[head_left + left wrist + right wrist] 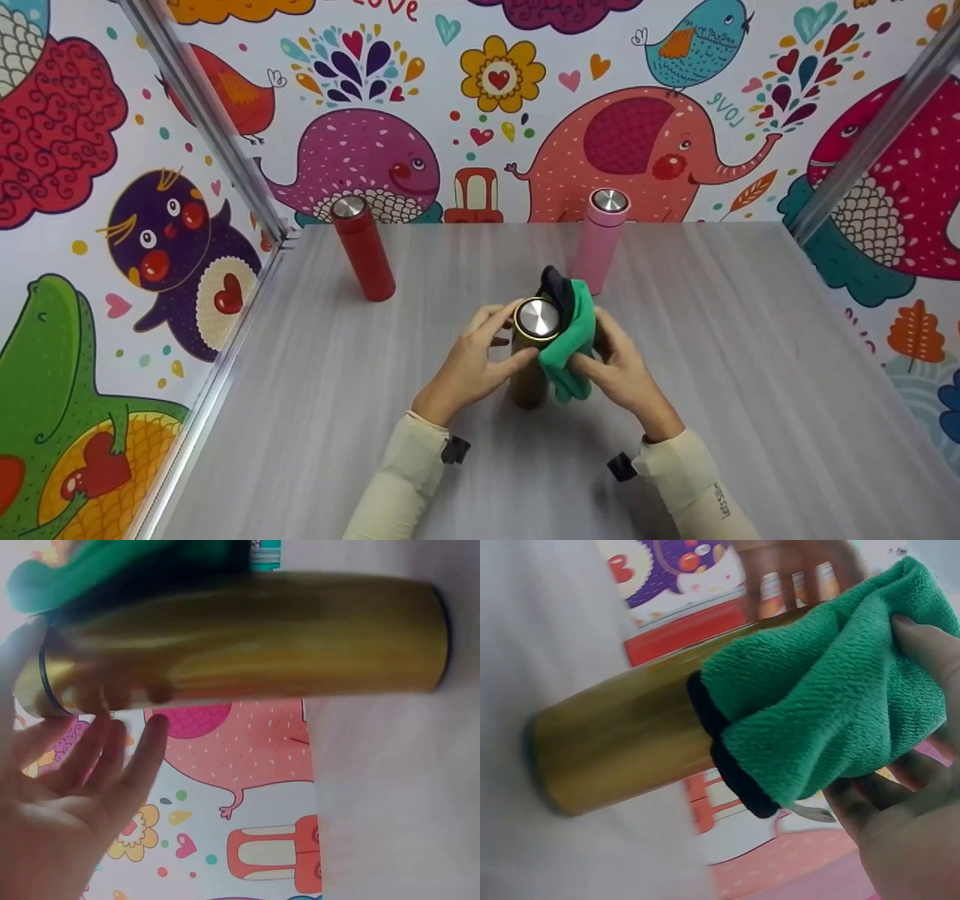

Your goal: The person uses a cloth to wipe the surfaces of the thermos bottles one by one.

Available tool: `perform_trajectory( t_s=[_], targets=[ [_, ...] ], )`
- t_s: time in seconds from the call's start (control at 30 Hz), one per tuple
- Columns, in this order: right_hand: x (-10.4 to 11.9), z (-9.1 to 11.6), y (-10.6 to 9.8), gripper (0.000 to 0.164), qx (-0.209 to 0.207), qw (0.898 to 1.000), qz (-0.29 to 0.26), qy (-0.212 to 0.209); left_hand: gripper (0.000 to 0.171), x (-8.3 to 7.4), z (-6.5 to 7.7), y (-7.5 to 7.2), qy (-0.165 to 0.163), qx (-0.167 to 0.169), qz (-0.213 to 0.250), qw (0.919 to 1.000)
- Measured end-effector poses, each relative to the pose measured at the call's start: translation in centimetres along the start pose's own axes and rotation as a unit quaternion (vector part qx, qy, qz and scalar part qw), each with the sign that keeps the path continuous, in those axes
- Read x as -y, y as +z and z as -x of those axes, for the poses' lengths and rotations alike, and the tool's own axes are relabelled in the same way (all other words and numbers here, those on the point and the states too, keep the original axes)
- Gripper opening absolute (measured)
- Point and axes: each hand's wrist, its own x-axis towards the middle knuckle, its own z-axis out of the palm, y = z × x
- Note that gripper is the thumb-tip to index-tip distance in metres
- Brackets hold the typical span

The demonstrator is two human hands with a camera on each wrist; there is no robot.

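Note:
A gold thermos flask (pixel 528 386) with a shiny steel lid top (pixel 538 317) is upright over the grey table, in front of me. My left hand (pixel 469 369) holds it near the top, thumb on the near side and fingertips along the other side, as the left wrist view also shows. In my right hand (pixel 626 371) is a green cloth (pixel 817 690) with a dark edge, gripped between thumb and fingers. The cloth lies against the flask's upper right side and covers part of it. Some right fingers are hidden behind the cloth.
A red thermos flask (pixel 365 251) stands at the back left of the table (pixel 300 420). Behind my right hand, a pink one (pixel 600 244) stands at the back. Walls with cartoon animals (pixel 367 161) and metal posts (pixel 202 105) border the table.

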Motion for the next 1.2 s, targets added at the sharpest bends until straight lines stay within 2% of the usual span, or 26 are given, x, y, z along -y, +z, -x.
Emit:
perform_trajectory(
  t_s=[0.07, 0.17, 0.37, 0.53, 0.73, 0.83, 1.0, 1.07, 1.2],
  targets=[
    [0.7, -0.4, -0.2, 0.066, -0.004, 1.0, 0.005, -0.015, 0.065, 0.1, 0.0, 0.0, 0.007, 0.001, -0.012, 0.9999],
    [1.4, -0.7, -0.2, 0.067, -0.009, 0.999, 0.012, -0.03, 0.062, 0.3, -0.1, 0.0, 0.023, -0.002, -0.007, 0.9997],
    [0.7, -0.3, 0.0, 0.069, -0.014, 0.999, 0.021, -0.021, 0.057, 0.4, -0.3, 0.2, 0.047, 0.006, 0.039, 0.9981],
    [-0.9, 0.7, 0.4, 0.07, -0.001, 1.0, 0.012, 0.022, 0.065, 0.1, -0.4, 0.7, 0.026, 0.0, 0.059, 0.9979],
    [-2.5, 1.6, 1.2, 0.073, 0.027, 0.996, 0.004, 0.088, 0.082, 0.0, -0.9, 1.5, 0.016, -0.025, 0.038, 0.9988],
    [-4.0, 2.4, 1.4, 0.075, 0.042, 0.993, -0.003, 0.112, 0.081, 0.2, -0.8, 1.6, 0.01, -0.033, 0.051, 0.9981],
    [-6.2, 3.7, 1.5, 0.074, 0.063, 0.985, -0.008, 0.162, 0.079, 0.3, -0.4, 1.5, -0.02, -0.024, 0.085, 0.9959],
    [-6.6, 4.1, 1.6, 0.073, 0.065, 0.981, 0.002, 0.182, 0.077, 0.3, -0.3, 1.4, -0.026, -0.024, 0.081, 0.9961],
    [-6.6, 4.1, 1.7, 0.07, 0.06, 0.98, 0.013, 0.189, 0.075, 0.3, -0.3, 1.2, -0.019, -0.038, 0.051, 0.9978]
  ],
)
